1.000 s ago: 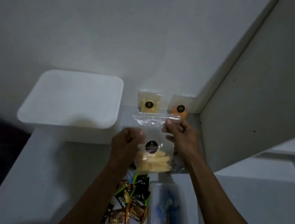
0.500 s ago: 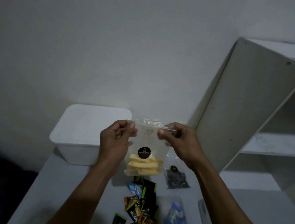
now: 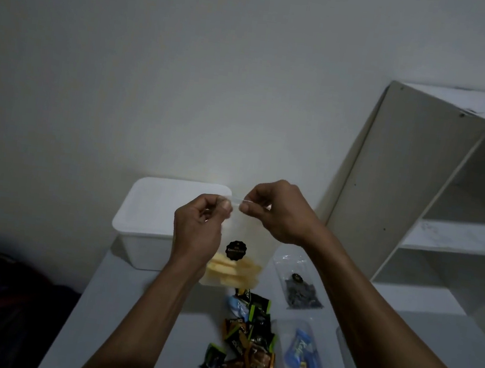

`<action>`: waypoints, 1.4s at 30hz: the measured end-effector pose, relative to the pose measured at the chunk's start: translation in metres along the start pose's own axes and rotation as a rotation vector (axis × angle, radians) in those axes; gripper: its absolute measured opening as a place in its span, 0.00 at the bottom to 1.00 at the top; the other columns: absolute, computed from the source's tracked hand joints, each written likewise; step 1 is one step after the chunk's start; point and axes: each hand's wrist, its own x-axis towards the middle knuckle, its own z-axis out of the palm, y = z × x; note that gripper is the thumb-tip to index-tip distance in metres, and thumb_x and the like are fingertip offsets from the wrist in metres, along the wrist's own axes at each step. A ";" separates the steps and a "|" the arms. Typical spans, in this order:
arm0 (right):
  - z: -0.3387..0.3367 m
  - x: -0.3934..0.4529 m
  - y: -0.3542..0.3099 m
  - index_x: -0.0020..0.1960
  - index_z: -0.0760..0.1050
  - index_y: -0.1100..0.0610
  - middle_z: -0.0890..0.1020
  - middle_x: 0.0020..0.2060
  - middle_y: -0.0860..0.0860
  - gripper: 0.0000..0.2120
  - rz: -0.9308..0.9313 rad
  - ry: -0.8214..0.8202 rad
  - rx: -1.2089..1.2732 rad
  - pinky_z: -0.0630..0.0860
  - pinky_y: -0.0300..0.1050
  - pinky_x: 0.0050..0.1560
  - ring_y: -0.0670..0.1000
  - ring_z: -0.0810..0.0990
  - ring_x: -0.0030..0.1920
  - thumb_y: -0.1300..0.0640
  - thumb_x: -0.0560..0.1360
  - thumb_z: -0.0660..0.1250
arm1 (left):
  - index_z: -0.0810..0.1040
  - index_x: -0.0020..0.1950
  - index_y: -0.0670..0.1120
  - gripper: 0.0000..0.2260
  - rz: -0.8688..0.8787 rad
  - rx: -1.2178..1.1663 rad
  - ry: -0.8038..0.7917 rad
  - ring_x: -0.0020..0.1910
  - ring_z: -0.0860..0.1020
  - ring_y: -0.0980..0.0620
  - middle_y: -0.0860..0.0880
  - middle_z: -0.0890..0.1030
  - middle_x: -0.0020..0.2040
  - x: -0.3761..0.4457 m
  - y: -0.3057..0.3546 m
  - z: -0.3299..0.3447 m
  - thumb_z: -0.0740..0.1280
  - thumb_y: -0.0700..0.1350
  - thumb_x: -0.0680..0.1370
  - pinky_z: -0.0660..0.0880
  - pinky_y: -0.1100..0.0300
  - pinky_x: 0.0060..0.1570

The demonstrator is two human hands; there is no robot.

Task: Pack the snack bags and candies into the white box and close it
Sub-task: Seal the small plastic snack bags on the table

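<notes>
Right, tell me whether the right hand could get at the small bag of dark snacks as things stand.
Probably yes, once freed. The right hand and the left hand both pinch the top of the clear bag of yellow snacks. The dark snack bag lies uncovered on the table just below the right wrist.

Clear glossy plastic snack bag, seemingly.

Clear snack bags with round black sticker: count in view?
2. One bag of yellow chips held up by both hands at its top edge; one bag of dark bits on the table. Others may be hidden.
</notes>
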 end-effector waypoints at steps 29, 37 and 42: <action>-0.005 -0.004 0.012 0.47 0.82 0.52 0.83 0.42 0.43 0.08 0.007 -0.040 -0.007 0.79 0.52 0.52 0.44 0.80 0.47 0.48 0.74 0.72 | 0.83 0.42 0.46 0.04 -0.020 -0.055 0.014 0.36 0.79 0.60 0.49 0.82 0.37 0.003 -0.001 0.002 0.72 0.38 0.75 0.75 0.71 0.39; -0.006 -0.001 0.014 0.43 0.81 0.50 0.83 0.40 0.44 0.06 0.025 -0.044 -0.021 0.79 0.49 0.49 0.45 0.80 0.45 0.48 0.74 0.73 | 0.84 0.42 0.43 0.04 -0.159 -0.108 -0.136 0.39 0.79 0.55 0.49 0.84 0.38 0.012 -0.001 -0.007 0.76 0.38 0.69 0.76 0.62 0.40; -0.006 -0.004 0.020 0.47 0.84 0.54 0.85 0.44 0.47 0.08 0.045 -0.034 0.064 0.76 0.39 0.46 0.47 0.82 0.47 0.50 0.74 0.73 | 0.83 0.42 0.41 0.04 -0.200 -0.158 -0.090 0.40 0.80 0.53 0.48 0.83 0.38 0.015 0.000 -0.010 0.75 0.35 0.69 0.76 0.61 0.43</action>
